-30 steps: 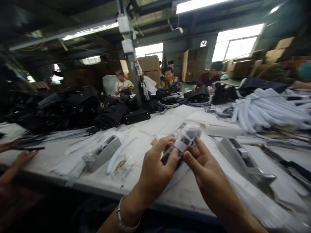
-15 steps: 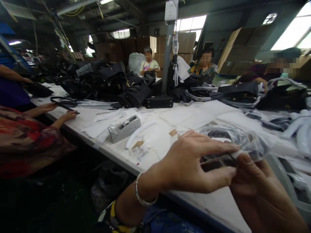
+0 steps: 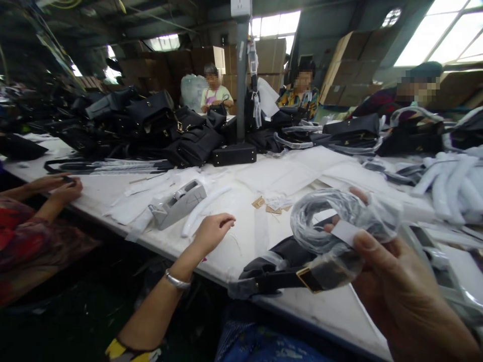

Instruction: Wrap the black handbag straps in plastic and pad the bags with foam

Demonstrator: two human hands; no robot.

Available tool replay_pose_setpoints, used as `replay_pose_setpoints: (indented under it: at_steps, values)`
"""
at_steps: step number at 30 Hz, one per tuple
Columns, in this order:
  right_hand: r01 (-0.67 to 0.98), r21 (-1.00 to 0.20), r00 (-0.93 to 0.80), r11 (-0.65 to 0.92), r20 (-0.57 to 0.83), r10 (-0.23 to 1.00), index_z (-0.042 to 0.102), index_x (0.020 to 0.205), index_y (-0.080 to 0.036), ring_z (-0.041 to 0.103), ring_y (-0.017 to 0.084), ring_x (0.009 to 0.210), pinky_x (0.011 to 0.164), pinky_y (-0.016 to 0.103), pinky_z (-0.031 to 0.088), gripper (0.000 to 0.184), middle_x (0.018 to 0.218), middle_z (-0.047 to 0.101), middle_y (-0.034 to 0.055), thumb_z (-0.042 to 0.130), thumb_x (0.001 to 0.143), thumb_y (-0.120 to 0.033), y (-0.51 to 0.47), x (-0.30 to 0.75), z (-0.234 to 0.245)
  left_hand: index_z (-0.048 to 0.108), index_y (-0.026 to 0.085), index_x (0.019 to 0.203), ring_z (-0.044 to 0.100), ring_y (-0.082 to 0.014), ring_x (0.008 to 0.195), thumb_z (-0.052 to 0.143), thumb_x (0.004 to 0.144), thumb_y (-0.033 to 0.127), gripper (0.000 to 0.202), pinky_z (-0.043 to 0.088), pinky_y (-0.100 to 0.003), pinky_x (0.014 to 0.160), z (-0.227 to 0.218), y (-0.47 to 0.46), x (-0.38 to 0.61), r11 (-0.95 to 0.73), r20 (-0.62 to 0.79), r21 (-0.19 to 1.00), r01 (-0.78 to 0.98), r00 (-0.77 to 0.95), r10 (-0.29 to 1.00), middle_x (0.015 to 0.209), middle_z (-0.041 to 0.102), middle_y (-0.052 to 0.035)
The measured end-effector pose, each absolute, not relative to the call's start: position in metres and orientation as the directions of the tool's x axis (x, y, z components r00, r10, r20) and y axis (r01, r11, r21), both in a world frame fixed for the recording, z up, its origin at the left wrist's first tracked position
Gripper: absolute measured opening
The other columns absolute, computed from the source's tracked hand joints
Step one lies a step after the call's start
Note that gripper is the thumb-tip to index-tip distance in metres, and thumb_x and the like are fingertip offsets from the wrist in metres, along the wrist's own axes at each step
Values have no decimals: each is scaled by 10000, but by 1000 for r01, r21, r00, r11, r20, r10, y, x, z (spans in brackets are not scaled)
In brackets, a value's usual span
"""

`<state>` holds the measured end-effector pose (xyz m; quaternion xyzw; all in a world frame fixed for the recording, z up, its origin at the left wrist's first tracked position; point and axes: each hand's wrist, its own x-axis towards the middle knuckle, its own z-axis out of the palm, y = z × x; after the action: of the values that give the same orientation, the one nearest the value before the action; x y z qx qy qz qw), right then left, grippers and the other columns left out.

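Note:
My right hand (image 3: 392,271) is closed on a coiled strap (image 3: 302,234) wrapped in clear plastic, thumb pressing a small white card (image 3: 345,233) against it. From the coil's lower side a black strap end with a gold-rimmed buckle (image 3: 310,279) reaches left, also partly in plastic. Behind that lies a black leather piece (image 3: 287,254) on the table. My left hand (image 3: 214,232), with a silver bangle at the wrist, is low over the table with its fingers bent together. What they hold, if anything, is hidden. Thin strings lie beside it.
A grey tape dispenser (image 3: 179,203) stands left of my left hand, near a white curved tube (image 3: 204,208). Brown tags (image 3: 258,202) lie mid-table. Black bags (image 3: 196,143) are heaped behind. Another person's hands (image 3: 62,193) are at the left; several people sit across.
My left hand has left the coil and moved left and down to the table. My right hand keeps the coil, which now shows more fully with its buckle. The view has shifted right.

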<state>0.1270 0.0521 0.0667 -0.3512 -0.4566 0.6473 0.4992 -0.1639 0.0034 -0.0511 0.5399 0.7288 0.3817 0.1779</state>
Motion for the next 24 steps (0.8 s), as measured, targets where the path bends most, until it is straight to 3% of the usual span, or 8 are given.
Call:
replay_pose_setpoints:
  at_steps: [3, 6, 11, 15, 19, 21, 24]
  values:
    - [-313, -948, -351, -60, 56, 935, 522, 1413, -359, 630, 282, 1210, 1057, 390, 509, 760, 1297, 669, 76, 825, 726, -476, 57, 131, 61, 701, 171, 932, 669, -209, 934, 665, 889, 309, 149, 514, -447, 921, -81, 5, -168, 200, 16, 601, 774, -262, 965, 981, 724, -62]
    - [-307, -951, -423, -36, 102, 900, 472, 1457, -342, 588, 275, 1266, 1117, 400, 450, 747, 1386, 611, 85, 760, 791, -517, 62, 138, 53, 663, 154, 1026, 634, -224, 1047, 639, 921, 346, 220, 507, -476, 944, -89, 13, -171, 206, -86, 492, 846, -189, 978, 1095, 675, -70]
    - [-178, -983, -450, -47, 38, 892, 335, 1532, -337, 638, 232, 1201, 1125, 424, 431, 770, 1304, 674, 68, 708, 867, -446, 72, 154, 34, 641, 162, 1101, 633, -220, 1028, 626, 929, 357, 261, 532, -451, 902, -82, 25, -179, 179, -187, 450, 875, -104, 977, 1146, 651, -79]
    - [58, -994, -360, 95, 68, 931, 358, 1524, -326, 704, 250, 1075, 1006, 423, 540, 840, 1161, 743, 65, 746, 803, -514, 75, 174, 16, 646, 152, 1055, 647, -199, 946, 626, 928, 371, 253, 544, -424, 855, -73, 30, -187, 191, -177, 531, 825, -113, 978, 1066, 666, -64]
    - [264, -916, -349, 303, 202, 915, 711, 1212, -278, 762, 238, 796, 773, 323, 634, 479, 848, 790, 52, 726, 803, -526, 68, 184, 11, 657, 159, 1032, 674, -191, 854, 650, 898, 391, 268, 529, -391, 849, -44, 36, -192, 184, -63, 713, 676, -199, 978, 891, 709, -40]
    - [240, -890, -449, 387, 252, 857, 780, 1050, -273, 751, 211, 667, 674, 284, 635, 314, 733, 774, 33, 678, 853, -495, 62, 182, 14, 649, 165, 1110, 693, -205, 870, 691, 848, 421, 368, 519, -357, 854, -23, 40, -191, 143, -3, 813, 564, -241, 971, 869, 734, -49]
    - [107, -882, -592, 460, 315, 742, 790, 991, -290, 744, 182, 637, 668, 259, 628, 207, 693, 763, 1, 644, 904, -409, 55, 173, 22, 634, 151, 1181, 691, -204, 907, 720, 801, 471, 503, 519, -334, 865, 13, 47, -187, 47, 74, 915, 400, -283, 956, 913, 744, -75]
